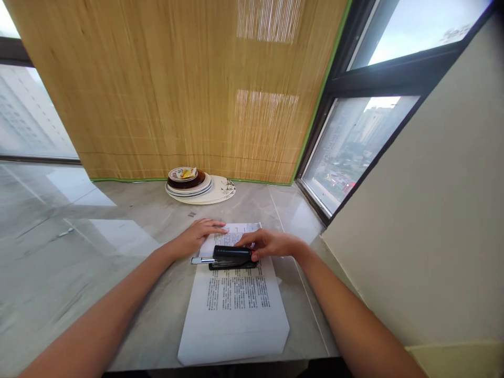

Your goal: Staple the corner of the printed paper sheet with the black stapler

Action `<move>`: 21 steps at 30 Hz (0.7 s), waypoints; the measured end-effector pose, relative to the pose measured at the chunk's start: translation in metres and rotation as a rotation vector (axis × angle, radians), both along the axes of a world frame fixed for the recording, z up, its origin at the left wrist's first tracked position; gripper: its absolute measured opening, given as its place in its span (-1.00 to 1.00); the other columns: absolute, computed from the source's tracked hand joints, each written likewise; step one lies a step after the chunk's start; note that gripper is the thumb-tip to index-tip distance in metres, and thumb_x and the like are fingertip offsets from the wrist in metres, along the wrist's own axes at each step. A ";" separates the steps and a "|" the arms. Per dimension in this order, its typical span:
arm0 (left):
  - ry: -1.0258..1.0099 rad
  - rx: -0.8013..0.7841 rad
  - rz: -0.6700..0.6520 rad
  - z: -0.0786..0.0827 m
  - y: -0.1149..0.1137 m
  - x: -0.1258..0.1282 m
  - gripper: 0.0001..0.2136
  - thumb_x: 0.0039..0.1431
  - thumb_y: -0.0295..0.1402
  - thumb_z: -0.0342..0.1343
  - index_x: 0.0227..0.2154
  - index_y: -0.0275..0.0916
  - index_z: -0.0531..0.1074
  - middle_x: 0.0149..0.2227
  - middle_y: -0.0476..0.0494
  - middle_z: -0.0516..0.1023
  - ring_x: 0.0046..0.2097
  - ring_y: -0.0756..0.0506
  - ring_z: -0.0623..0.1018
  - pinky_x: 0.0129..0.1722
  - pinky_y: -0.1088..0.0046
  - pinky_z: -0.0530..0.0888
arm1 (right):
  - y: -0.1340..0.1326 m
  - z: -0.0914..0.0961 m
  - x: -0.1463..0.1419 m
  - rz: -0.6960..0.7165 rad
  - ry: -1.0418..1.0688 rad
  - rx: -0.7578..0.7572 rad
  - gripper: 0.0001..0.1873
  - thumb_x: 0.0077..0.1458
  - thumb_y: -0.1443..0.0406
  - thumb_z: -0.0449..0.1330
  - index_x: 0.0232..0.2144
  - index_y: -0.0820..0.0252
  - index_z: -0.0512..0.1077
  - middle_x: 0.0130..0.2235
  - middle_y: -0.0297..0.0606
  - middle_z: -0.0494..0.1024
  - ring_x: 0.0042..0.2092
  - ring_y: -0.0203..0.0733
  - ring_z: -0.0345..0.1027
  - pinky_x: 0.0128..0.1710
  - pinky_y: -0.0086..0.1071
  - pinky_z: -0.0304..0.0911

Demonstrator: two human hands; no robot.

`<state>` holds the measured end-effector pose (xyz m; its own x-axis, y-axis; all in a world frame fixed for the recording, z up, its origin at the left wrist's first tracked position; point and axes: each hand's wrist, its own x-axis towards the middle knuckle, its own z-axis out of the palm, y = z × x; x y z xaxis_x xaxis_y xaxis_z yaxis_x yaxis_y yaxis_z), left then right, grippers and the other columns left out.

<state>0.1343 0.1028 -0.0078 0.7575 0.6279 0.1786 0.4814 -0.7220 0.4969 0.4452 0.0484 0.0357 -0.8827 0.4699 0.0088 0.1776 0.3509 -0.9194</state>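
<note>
A stack of printed paper sheets [236, 304] lies on the grey stone ledge [79, 262] in front of me. Across the upper part of the sheets lies a black stapler [230, 257], its metal front end pointing left. My right hand [271, 243] rests at the stapler's right end, fingers curled over it and touching it. My left hand [199, 233] lies flat on the top left corner of the paper, fingers stretched out, just behind the stapler.
A pile of plates and a dark bowl [195, 185] stands further back by a bamboo blind [189, 89]. Windows are at the left and right. A beige wall [433, 220] borders the ledge on the right. The ledge's front edge runs just below the paper.
</note>
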 end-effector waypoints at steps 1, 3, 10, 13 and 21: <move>-0.004 -0.001 0.001 0.000 0.000 0.000 -0.45 0.25 -0.59 -0.12 0.12 0.04 0.55 0.27 -0.07 0.48 0.28 -0.21 0.40 0.31 0.04 0.22 | -0.001 0.001 0.000 -0.010 -0.010 0.028 -0.48 0.23 0.12 0.28 0.19 0.15 0.47 0.10 -0.16 0.55 0.04 -0.12 0.41 0.06 -0.32 0.28; -0.015 -0.008 0.008 0.001 -0.001 0.000 -0.43 0.23 -0.60 -0.12 0.11 0.07 0.55 0.26 -0.04 0.49 0.28 -0.21 0.41 0.31 0.04 0.23 | -0.004 0.001 -0.003 -0.057 -0.040 0.123 -0.45 0.21 0.13 0.30 0.21 0.13 0.45 0.08 -0.18 0.54 -0.03 -0.16 0.41 -0.03 -0.37 0.30; -0.145 -0.083 0.025 0.003 -0.001 0.000 -0.57 0.26 -0.49 -0.04 0.05 -0.02 0.60 0.22 -0.12 0.53 0.27 -0.22 0.43 0.35 0.02 0.22 | -0.019 -0.008 -0.035 -0.161 0.016 0.458 -0.64 0.09 0.20 0.40 -0.07 0.19 0.54 -0.13 -0.22 0.54 -0.11 -0.15 0.41 -0.03 -0.33 0.30; -0.490 -0.246 0.188 0.010 -0.003 0.001 -0.71 0.31 -0.31 0.05 -0.02 -0.17 0.60 0.18 -0.23 0.55 0.26 -0.25 0.45 0.36 0.04 0.24 | -0.021 -0.009 -0.038 -0.324 0.060 0.516 -0.75 0.14 0.25 0.34 -0.12 0.19 0.54 -0.18 -0.23 0.53 -0.18 -0.17 0.42 -0.11 -0.34 0.33; -0.904 -1.208 0.127 0.021 -0.015 0.005 -0.51 0.41 -0.01 -0.05 0.10 -0.32 0.45 0.07 -0.43 0.61 0.17 -0.29 0.57 0.27 0.09 0.42 | -0.020 -0.015 -0.036 -0.590 -0.095 1.287 -0.53 0.24 0.53 0.08 0.13 0.09 0.44 -0.10 -0.18 0.53 -0.13 -0.09 0.28 -0.10 -0.17 0.23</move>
